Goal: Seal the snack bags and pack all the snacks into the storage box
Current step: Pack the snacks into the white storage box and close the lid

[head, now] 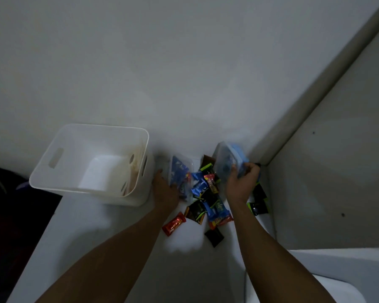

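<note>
Two clear snack bags are seen on a white surface [123, 88], to the right of a white storage box [53, 156] with slotted handles. The box stands upright and open; something pale brown, too blurred to be named, leans against its right inner wall. The flat bag [181, 169], filled with blue packets, lies just beside the box. The left hand [165, 190] is laid on its near left edge, but whether the fingers grip the plastic or only press on it cannot be told. The tilted bag [227, 158], also holding blue contents, is held up at a slant near the wall corner; the fingers of the right hand [242, 180] are curled round its right edge. Between the two hands a heap of loose wrapped snacks [206, 193] is spread: blue, black-and-green and orange wrappers overlap there. A red wrapper [174, 223] and a black wrapper [214, 236] lie apart at the near side of the heap, and more black packets [258, 207] rest by the wall, to the right of the right wrist.
</note>
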Tool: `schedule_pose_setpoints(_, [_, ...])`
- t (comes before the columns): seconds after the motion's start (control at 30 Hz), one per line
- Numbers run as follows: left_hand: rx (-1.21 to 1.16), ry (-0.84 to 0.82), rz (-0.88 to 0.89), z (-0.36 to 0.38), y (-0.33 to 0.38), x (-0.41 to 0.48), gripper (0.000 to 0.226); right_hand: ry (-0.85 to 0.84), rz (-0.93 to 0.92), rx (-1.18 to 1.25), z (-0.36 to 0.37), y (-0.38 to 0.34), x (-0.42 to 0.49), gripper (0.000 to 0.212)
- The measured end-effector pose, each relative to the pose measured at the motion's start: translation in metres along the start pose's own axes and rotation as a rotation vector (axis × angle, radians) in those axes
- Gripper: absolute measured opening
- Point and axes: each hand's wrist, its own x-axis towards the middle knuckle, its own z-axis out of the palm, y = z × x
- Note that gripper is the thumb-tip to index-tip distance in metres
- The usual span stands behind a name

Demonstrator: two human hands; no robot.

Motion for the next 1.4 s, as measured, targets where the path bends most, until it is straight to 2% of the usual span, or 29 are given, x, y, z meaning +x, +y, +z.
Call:
schedule_pose_setpoints(0.17, [0.004, 0.015, 0.265, -0.008, 0.011, -0.011, 0.061, 0.047, -0.101, 0.064, -0.011, -0.021, -0.006, 0.027])
schedule_pose_setpoints(0.37, [0.169, 0.053, 0.682, -0.028, 0.031, -0.011, 0.049, 0.162, -0.154, 0.229, -0.005, -0.062, -0.017, 0.037])
schedule_pose_setpoints(0.5, [0.073, 0.066, 0.729, -0.050, 0.053, -0.008, 0.047, 0.234, -0.209, 0.307, 0.009, -0.095, -0.031, 0.034])
schedule_pose_setpoints(0.63, [-0.078, 0.145, 0.664, -0.088, 0.067, 0.000, 0.047, 0.305, -0.299, 0.373, 0.033, -0.134, -0.052, 0.034])
schedule_pose_setpoints(0.77, [-0.333, 0.140, 0.604, -0.141, 0.078, 0.021, 0.048, 0.322, -0.367, 0.474, 0.072, -0.175, -0.082, 0.033])
schedule_pose_setpoints(0.93, [-0.309, 0.185, 0.501, -0.228, 0.059, 0.079, 0.049, 0.299, -0.382, 0.535, 0.138, -0.208, -0.136, 0.035])
schedule_pose_setpoints(1.07, [-0.050, 0.112, 0.368, -0.275, 0.017, 0.135, 0.050, 0.197, -0.347, 0.456, 0.188, -0.212, -0.176, 0.031])
schedule_pose_setpoints(1.17, [0.165, -0.070, 0.179, -0.293, -0.016, 0.175, 0.058, 0.070, -0.294, 0.309, 0.223, -0.197, -0.202, 0.031])
schedule_pose_setpoints(1.27, [0.285, -0.252, 0.015, -0.305, -0.024, 0.181, 0.079, -0.071, -0.253, 0.146, 0.246, -0.169, -0.216, 0.025])
schedule_pose_setpoints(1.33, [0.415, -0.347, -0.017, -0.305, -0.029, 0.180, 0.068, -0.142, -0.213, 0.057, 0.255, -0.154, -0.222, 0.019])
schedule_pose_setpoints(1.4, [0.613, -0.361, -0.007, -0.301, -0.033, 0.185, 0.051, -0.173, -0.160, -0.040, 0.261, -0.140, -0.225, 0.017])
